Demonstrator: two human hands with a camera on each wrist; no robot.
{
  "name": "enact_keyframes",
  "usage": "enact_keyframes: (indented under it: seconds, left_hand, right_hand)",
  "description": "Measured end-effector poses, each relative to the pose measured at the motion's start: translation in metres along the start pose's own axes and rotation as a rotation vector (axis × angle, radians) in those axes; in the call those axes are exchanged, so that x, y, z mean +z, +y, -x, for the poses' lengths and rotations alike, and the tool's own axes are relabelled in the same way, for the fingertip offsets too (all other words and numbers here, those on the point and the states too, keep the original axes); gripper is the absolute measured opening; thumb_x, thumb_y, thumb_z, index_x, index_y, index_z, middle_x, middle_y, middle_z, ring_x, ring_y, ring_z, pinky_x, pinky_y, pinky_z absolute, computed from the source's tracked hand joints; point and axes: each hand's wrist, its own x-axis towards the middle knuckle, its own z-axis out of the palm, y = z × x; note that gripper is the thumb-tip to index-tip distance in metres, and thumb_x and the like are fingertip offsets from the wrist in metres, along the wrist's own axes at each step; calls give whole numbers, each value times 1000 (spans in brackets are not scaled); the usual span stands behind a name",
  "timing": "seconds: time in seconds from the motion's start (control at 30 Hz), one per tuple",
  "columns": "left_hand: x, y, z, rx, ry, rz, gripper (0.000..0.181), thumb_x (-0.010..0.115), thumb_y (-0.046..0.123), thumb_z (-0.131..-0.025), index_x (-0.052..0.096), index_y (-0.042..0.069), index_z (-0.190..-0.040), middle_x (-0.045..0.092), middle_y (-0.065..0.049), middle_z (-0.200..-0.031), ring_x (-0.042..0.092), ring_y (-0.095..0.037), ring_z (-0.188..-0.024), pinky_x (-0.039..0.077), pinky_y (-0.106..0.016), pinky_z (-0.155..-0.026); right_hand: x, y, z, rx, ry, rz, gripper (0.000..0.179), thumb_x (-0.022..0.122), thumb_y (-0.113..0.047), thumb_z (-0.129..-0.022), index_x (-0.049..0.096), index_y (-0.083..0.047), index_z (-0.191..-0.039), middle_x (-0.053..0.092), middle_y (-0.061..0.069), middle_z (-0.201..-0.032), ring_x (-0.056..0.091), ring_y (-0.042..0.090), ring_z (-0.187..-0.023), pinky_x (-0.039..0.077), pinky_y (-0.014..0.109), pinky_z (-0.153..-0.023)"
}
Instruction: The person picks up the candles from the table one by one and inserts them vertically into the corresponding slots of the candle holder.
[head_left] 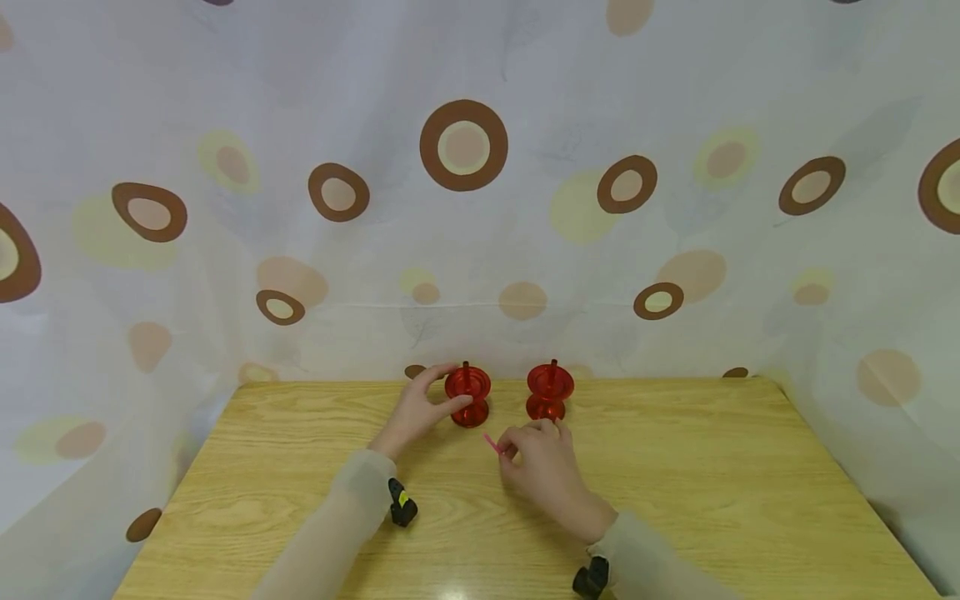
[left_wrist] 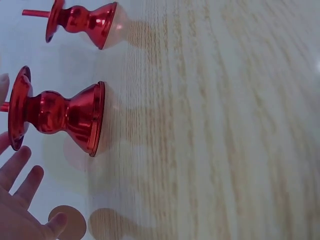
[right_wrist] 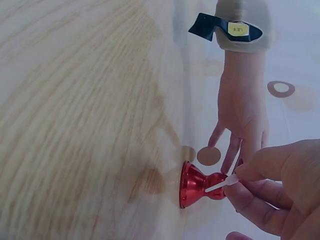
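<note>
Two shiny red candle holders stand upright, each with a wide dish, a waisted stem and a thin upright post. My left hand (head_left: 420, 414) is at the left candle holder (head_left: 469, 413), thumb in front of its dish and fingers at the far side. In the left wrist view its fingers are spread, with fingertips right at the dish rim of that candle holder (left_wrist: 51, 112). My right hand (head_left: 551, 475) pinches a thin pink stick (head_left: 492, 444) between thumb and fingertips, just in front of the right candle holder (head_left: 550, 385). The stick (right_wrist: 216, 187) looks pale and tapered in the right wrist view.
The holders stand near the back edge of a light wooden table (head_left: 712, 483). A white curtain (head_left: 525, 67) with brown rings and pale spots surrounds the table at the back and sides. Dark wrist cameras (head_left: 402, 504) sit on both sleeves.
</note>
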Motion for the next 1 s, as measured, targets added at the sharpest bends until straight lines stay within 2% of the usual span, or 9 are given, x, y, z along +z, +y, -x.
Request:
enact_keyframes:
  seconds: [0.3,0.63,1.0]
  left_hand:
    - [2,4,-1,5,-3,-24,63,82,30,-92,58,11,-147,58,-9,-150,47,-30,-144,35,-56,-119]
    - [5,2,-3,-3,-17,10,68,84,31,-91,56,11,-149,56,-9,-152,45,-30,-146,33,-56,-121]
    - [6,2,-3,11,-16,8,69,83,29,-91,55,10,-151,54,-10,-154,44,-30,-147,33,-55,-121]
  right_hand:
    - [-8,0,-5,21,-6,-46,12,81,-7,-86,74,-17,-84,70,-9,-78,62,36,-103,34,76,-106]
    - [-10,5,-11,28,9,-78,13,82,-7,-87,75,-18,-85,73,-7,-81,62,36,-102,38,71,-104]
    - [-7,10,-19,1,48,-89,8,82,-9,-88,78,-17,-87,75,-7,-81,65,34,-98,47,63,-94]
